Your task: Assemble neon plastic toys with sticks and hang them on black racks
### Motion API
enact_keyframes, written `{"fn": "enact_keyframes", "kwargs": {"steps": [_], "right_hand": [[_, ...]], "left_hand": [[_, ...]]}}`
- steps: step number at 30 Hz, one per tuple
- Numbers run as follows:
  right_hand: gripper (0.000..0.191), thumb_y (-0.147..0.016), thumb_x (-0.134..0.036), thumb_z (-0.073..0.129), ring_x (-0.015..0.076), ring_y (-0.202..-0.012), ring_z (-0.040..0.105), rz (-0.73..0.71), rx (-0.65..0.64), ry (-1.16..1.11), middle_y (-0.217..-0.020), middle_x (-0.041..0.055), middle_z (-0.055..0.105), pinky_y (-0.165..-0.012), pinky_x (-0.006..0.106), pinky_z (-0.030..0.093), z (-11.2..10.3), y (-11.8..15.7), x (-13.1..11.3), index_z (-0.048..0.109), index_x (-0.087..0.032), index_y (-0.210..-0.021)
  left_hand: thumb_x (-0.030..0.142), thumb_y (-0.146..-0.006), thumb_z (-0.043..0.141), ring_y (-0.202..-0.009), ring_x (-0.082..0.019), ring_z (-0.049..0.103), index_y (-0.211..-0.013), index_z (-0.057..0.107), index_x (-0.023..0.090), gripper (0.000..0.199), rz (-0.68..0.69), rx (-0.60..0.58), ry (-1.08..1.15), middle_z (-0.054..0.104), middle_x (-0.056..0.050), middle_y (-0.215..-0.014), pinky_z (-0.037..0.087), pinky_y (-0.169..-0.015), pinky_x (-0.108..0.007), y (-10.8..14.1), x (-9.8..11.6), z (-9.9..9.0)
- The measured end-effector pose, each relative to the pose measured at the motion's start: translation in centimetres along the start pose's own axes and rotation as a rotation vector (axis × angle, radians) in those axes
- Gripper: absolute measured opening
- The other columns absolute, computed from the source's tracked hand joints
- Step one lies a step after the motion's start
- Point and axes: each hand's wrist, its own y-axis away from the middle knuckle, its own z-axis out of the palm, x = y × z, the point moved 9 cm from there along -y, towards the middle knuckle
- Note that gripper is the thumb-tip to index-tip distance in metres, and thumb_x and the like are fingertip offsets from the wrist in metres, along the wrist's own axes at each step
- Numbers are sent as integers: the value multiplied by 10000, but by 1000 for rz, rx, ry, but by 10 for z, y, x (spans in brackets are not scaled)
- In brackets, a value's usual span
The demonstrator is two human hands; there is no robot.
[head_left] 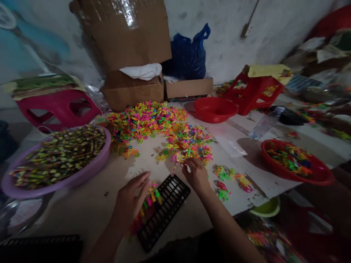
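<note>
My right hand (pixel 196 175) is above the far end of a black slotted rack (pixel 167 212), its thumb and fingers pinched on a small pink plastic piece (pixel 182 165). Just left of these fingertips is a thin, pale pinkish piece (pixel 173 169) near the rack's edge; whether it is joined to the held piece I cannot tell. My left hand (pixel 134 193) is over the rack's left side with fingers stretched out and nothing visible in them. Several colourful plastic pieces (pixel 153 197) stand in the rack's left row, partly hidden by this hand.
Ahead lies a heap of bright plastic pieces (pixel 153 118). A purple basin (pixel 105 157) of stick-like pieces stands left. Red basins (pixel 216 109) (pixel 323 171) are ahead and right. Loose pieces (pixel 222 185) lie beside my right arm. Cardboard boxes (pixel 134 36) and stools (pixel 60 106) stand behind.
</note>
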Motion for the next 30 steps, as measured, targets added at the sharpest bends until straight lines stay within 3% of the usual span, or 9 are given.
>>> {"fn": "enact_keyframes", "kwargs": {"steps": [4,7,9,11,14,18,20,23,30], "right_hand": [[188,-815,-191,495,183,-854,568,-326,132,-296,-926,81,632,-777,321,459,-44,14,-62,629,-209,-945],[208,-789,-247,560,187,-863,573,-290,106,-620,-948,80,624,-761,324,469,-60,15,-68,619,-233,-988],[220,-773,-332,580,182,-822,586,-92,-25,-908,-907,66,630,-715,307,481,-48,11,-57,626,-232,-963],[250,-737,-404,608,171,-765,595,53,-291,-1161,-831,34,641,-689,288,484,-23,14,-59,643,-223,-906],[272,-662,-438,666,167,-727,598,72,-618,-1331,-728,-2,646,-705,278,473,8,25,-77,670,-202,-797],[245,-656,-433,660,169,-689,592,89,-565,-1196,-676,-2,643,-677,267,459,43,28,-59,673,-192,-702],[207,-679,-403,646,156,-663,585,45,-535,-1063,-662,-6,638,-653,248,447,63,31,-49,664,-197,-674],[185,-740,-317,595,135,-645,566,-88,-547,-881,-637,-4,621,-617,215,423,89,40,-49,637,-196,-607],[86,-731,-200,597,162,-710,510,-409,-496,-353,-699,52,588,-690,260,388,97,48,-82,635,-157,-667]], "left_hand": [[367,-729,593,-845,-187,642,-1119,563,178,434,-200,-114,339,661,-74,-1020,527,-673,-272,-25,1,19],[362,-717,605,-713,-155,628,-960,624,153,321,-277,-135,518,676,-26,-790,505,-668,-267,-35,-1,24],[356,-706,616,-684,-134,611,-935,622,157,304,-293,-108,637,660,-3,-744,492,-664,-253,-37,-2,24],[351,-695,623,-724,-137,610,-936,619,162,306,-271,-117,700,662,-6,-777,486,-679,-248,-36,2,25],[374,-729,580,-816,-176,621,-997,607,165,340,-221,-252,600,672,-47,-916,497,-702,-274,-33,10,34],[356,-797,519,-1141,-217,485,-1262,438,239,486,7,-262,149,511,-70,-1279,417,-922,-357,-25,11,24],[340,-831,483,-1220,-218,402,-1256,450,281,431,164,-247,-120,467,-42,-1328,327,-1007,-410,-12,7,22],[346,-857,442,-1220,-258,396,-1196,516,319,348,329,-384,-395,496,-14,-1303,279,-1006,-526,16,-7,39],[324,-863,436,-1239,-280,358,-1249,475,268,392,401,-368,-545,464,-47,-1329,312,-977,-532,34,-13,53]]}}
